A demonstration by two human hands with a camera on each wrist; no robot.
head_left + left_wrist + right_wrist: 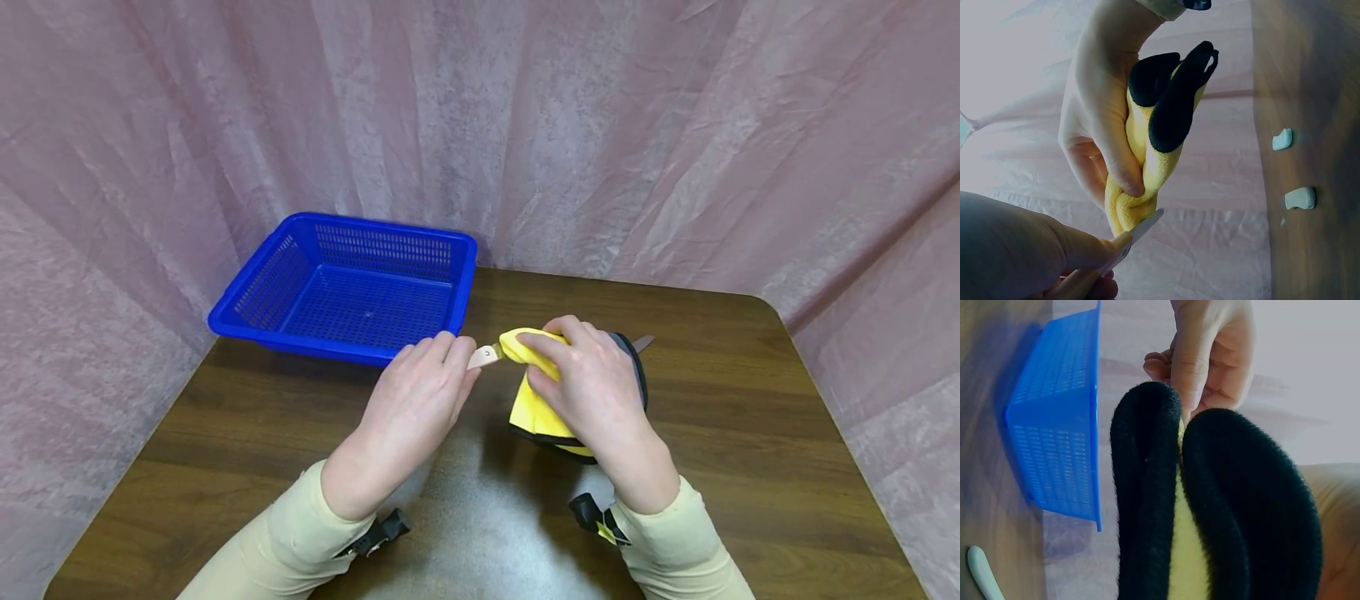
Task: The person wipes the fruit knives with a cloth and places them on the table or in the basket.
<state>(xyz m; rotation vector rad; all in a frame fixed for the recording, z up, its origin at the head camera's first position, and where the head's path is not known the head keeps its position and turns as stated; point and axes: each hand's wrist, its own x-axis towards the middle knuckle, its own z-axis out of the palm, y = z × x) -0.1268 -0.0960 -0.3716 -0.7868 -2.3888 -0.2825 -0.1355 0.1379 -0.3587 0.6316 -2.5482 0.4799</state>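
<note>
My left hand (420, 387) grips the pale riveted handle of a knife (486, 357). In the left wrist view, part of the metal blade (1147, 226) shows beside a fold of yellow cloth. My right hand (592, 383) pinches this cloth (534, 410), which is yellow with black edging and a grey side, around the blade. The cloth's black edges (1144, 506) fill the middle of the right wrist view. The rest of the blade is hidden by the cloth.
A blue plastic basket (367, 354) stands at the back left of the wooden table (750, 433). A metal tip (643, 342) shows beyond the cloth. Two pale objects (1300, 198) lie on the table in the left wrist view. Pink curtains (525, 125) hang behind.
</note>
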